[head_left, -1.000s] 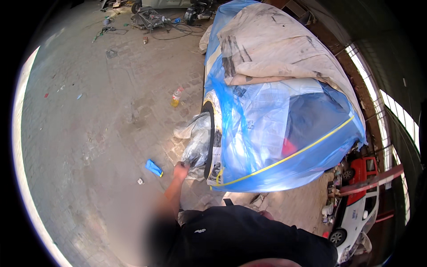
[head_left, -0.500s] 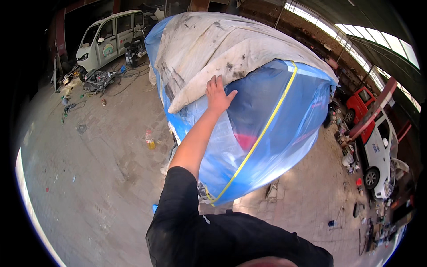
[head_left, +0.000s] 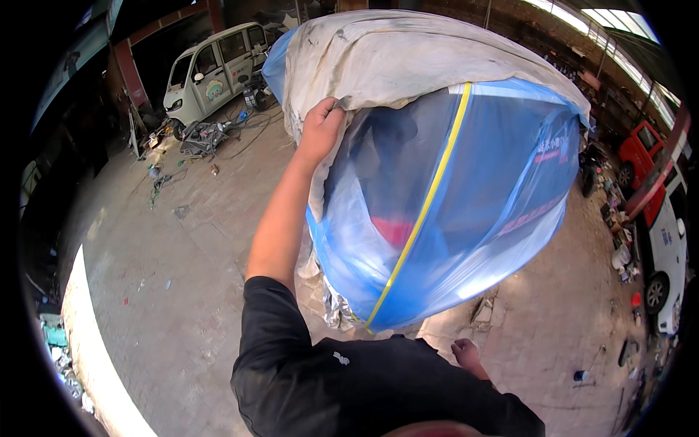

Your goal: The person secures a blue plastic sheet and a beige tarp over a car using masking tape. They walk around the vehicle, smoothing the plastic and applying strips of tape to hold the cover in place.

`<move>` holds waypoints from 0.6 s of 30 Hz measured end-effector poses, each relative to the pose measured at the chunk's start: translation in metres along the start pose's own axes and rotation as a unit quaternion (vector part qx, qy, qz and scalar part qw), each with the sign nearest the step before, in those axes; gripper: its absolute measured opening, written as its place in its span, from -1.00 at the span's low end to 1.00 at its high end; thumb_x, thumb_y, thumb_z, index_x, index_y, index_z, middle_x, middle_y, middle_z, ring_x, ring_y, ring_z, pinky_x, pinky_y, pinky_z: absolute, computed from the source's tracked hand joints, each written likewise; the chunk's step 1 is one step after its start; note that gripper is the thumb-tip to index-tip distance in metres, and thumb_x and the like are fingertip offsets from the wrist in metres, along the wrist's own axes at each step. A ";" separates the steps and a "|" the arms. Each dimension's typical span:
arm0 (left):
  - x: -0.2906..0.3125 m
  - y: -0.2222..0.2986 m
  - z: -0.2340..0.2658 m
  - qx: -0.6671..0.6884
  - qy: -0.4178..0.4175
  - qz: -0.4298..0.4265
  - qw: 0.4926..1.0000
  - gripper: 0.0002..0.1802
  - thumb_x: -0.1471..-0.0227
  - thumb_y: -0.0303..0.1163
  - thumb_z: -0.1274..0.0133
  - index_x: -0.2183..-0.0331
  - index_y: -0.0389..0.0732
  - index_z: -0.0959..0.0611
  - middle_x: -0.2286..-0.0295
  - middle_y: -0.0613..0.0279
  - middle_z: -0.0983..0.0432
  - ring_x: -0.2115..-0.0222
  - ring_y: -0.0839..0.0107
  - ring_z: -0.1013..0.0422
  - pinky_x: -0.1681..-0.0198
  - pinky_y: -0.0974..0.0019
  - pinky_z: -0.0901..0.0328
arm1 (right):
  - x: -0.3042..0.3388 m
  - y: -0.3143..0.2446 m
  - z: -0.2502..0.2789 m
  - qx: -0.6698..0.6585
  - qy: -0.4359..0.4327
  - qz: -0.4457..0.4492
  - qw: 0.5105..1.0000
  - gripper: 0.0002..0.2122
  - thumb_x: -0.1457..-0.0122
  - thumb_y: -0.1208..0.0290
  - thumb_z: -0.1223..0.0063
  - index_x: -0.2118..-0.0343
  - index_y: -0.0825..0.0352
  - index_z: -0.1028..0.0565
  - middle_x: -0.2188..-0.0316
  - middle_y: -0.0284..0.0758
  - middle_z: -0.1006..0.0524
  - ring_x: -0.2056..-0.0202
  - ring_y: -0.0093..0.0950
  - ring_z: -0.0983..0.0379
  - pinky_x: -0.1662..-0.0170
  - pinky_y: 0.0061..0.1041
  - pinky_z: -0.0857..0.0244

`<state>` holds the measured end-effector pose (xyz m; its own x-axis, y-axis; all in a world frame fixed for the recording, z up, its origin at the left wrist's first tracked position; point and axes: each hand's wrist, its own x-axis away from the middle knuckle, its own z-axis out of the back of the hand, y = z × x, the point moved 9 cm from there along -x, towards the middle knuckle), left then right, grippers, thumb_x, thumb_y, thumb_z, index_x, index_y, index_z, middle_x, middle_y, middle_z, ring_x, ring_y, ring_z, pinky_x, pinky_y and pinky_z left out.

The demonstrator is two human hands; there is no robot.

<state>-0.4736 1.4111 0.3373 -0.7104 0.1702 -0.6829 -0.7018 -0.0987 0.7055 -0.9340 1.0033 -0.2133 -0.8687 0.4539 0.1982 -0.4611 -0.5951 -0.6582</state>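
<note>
A large vehicle-sized shape stands in front of me, wrapped in translucent blue plastic film [head_left: 502, 182]. A yellow strip [head_left: 429, 204] runs down the film. Over its top lies a stained off-white cloth sheet [head_left: 408, 51], covering the far part. My left hand [head_left: 322, 131] is closed on the near edge of this sheet, at the left side of the wrapped shape. Dark and red areas show dimly through the film. Low on the right, close to my body, my right hand [head_left: 467, 354] is curled into a loose fist, apart from the film, with nothing seen in it.
A white van [head_left: 211, 69] stands at the far left, near a heap of metal parts [head_left: 202, 138] and cables on the paved floor [head_left: 189, 291]. To the right are a red vehicle [head_left: 642, 156], a white car [head_left: 666, 255] and a row of clutter [head_left: 619, 237].
My left hand has gone from spread fingers on the cloth to a closed grip on its edge. The cloth edge has shifted, baring more film. My right hand has come into view.
</note>
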 end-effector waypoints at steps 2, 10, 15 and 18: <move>0.006 0.003 -0.008 0.107 -0.060 0.022 0.992 -0.82 -0.21 -0.35 0.04 0.38 -0.23 -0.55 0.52 0.47 -0.39 0.43 0.67 -0.27 0.34 0.46 -0.20 | -0.020 -0.102 0.027 -0.065 -0.003 0.090 0.994 -0.80 -0.12 0.37 -0.26 0.29 0.41 -0.58 0.45 -0.32 -0.59 0.37 -0.48 -0.51 0.21 -0.47 -0.41; 0.090 0.029 -0.072 0.035 -0.269 -0.010 0.962 -0.65 -0.27 -0.23 0.01 0.10 -0.32 -0.57 0.19 0.10 -0.54 0.14 0.34 -0.44 0.02 0.27 -0.31 | -0.066 -0.394 0.083 -0.268 0.040 0.298 0.915 -0.45 -0.10 0.48 -0.31 -0.14 0.41 -0.35 -0.02 -0.19 -0.48 0.10 -0.46 -0.49 0.02 -0.44 -0.37; 0.179 -0.028 -0.094 -0.105 -0.280 -0.062 0.952 -0.33 -0.22 -0.13 -0.04 -0.22 -0.30 -0.32 -0.22 -0.23 -0.12 -0.26 -0.09 -0.08 -0.29 0.05 -0.05 | -0.064 -0.508 0.120 -0.262 0.185 0.324 0.890 -0.30 -0.10 0.39 -0.34 -0.25 0.43 -0.20 -0.09 -0.17 -0.42 -0.02 -0.38 -0.43 -0.09 -0.36 -0.32; 0.234 -0.058 -0.102 -0.123 -0.298 -0.061 0.945 -0.19 -0.16 -0.07 -0.07 -0.28 -0.28 -0.21 -0.31 -0.26 0.05 -0.34 -0.17 0.11 -0.34 -0.03 0.07 | -0.083 -0.511 0.117 -0.307 0.252 0.309 0.864 -0.37 -0.12 0.36 -0.32 -0.20 0.44 -0.27 -0.03 -0.20 -0.46 0.01 -0.40 -0.44 -0.08 -0.39 -0.32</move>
<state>-0.6041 1.3564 0.1172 -0.5189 0.7090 -0.4775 -0.8198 -0.2545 0.5130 -0.6471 1.1919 0.1920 -0.6539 0.4996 -0.5681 0.3797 -0.4327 -0.8176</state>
